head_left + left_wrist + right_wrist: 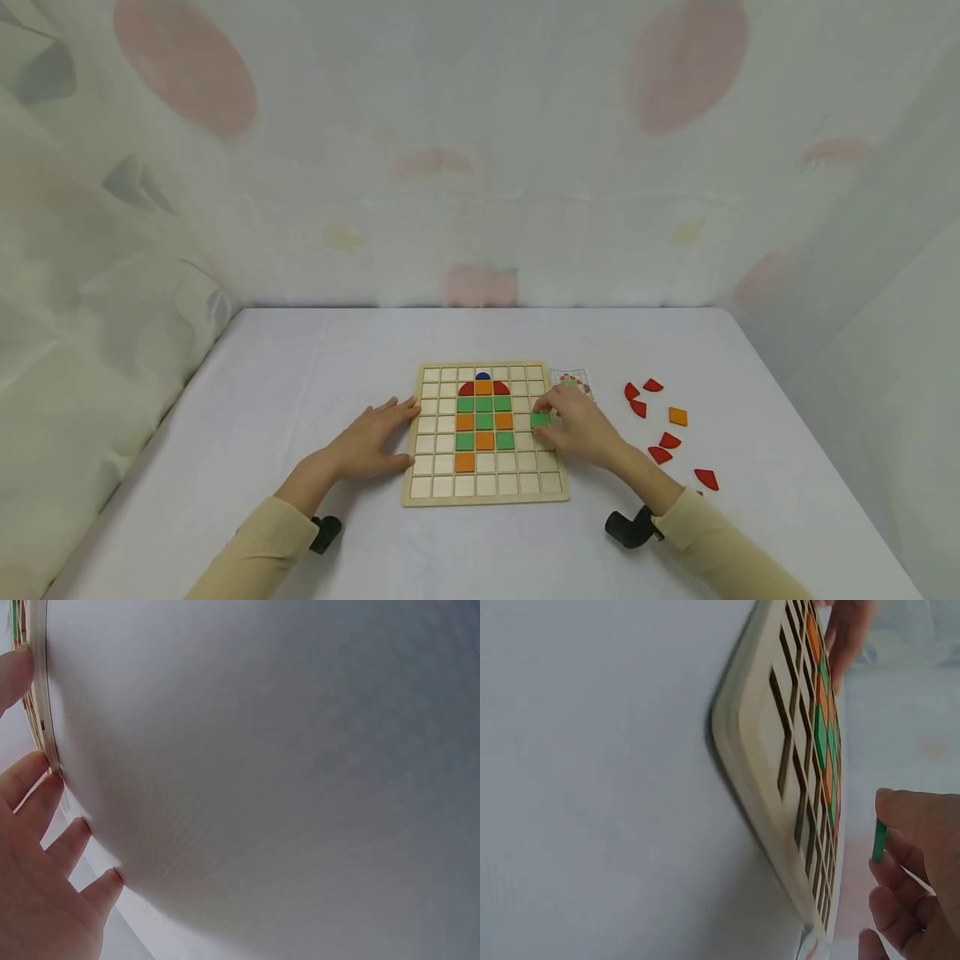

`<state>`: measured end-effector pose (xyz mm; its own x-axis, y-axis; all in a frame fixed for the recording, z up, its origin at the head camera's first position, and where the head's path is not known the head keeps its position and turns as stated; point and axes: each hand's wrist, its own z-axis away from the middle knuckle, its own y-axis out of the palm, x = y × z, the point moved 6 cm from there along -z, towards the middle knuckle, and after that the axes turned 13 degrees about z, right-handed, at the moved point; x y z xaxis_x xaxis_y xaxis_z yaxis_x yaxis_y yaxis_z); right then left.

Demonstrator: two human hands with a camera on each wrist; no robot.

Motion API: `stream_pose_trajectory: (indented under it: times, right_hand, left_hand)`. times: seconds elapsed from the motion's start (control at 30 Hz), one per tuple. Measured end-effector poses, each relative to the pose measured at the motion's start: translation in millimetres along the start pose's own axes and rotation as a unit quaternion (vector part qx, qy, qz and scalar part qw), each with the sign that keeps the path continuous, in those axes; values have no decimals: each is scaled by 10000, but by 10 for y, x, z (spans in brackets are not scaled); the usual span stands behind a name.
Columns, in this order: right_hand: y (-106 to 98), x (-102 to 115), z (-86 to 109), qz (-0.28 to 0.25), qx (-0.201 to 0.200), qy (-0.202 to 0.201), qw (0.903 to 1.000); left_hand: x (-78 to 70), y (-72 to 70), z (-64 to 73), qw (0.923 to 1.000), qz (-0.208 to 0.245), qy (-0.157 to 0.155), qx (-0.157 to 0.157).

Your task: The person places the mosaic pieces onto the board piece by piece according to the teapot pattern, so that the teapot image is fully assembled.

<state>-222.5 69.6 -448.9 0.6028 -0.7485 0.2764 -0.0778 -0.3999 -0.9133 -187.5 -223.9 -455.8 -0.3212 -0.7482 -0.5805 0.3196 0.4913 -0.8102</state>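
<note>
We're watching the right hand [585, 425], the nearer one, pinch a green tile [540, 419] above the board [485, 485]'s right-hand side; it looks square, so we get no long axis, and the lone orange tile [465, 462] lies leftward and closer to the person. Across from it, the left hand [371, 440] spreads its fingers against the board's left edge. We can't read any writing on the little card [572, 377].

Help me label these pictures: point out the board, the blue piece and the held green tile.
Board [486, 502]: head view, its near rim.
Blue piece [483, 377]: head view, its middle.
Held green tile [880, 841]: right wrist view, its thin edge.
</note>
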Motion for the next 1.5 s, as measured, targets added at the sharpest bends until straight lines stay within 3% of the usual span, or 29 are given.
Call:
stream_pose_trajectory:
  times: [0.27, 0.73, 1.0, 1.5]
  right_hand:
    - [103, 330, -5, 8, -50, -374, 9993]
    - [281, 693, 11, 319, -47, -705, 9970]
    - [354, 775, 11, 763, -122, -856, 9933]
    - [364, 810, 9, 857, 254, -765, 9931]
  left_hand:
    - [-30, 3, -1, 10000, 52, 49, -5]
    - [-53, 2, -1, 10000, 54, -2, 32]
    - [-55, 4, -5, 10000, 55, 12, 33]
    - [-25, 20, -8, 10000, 1, 8, 34]
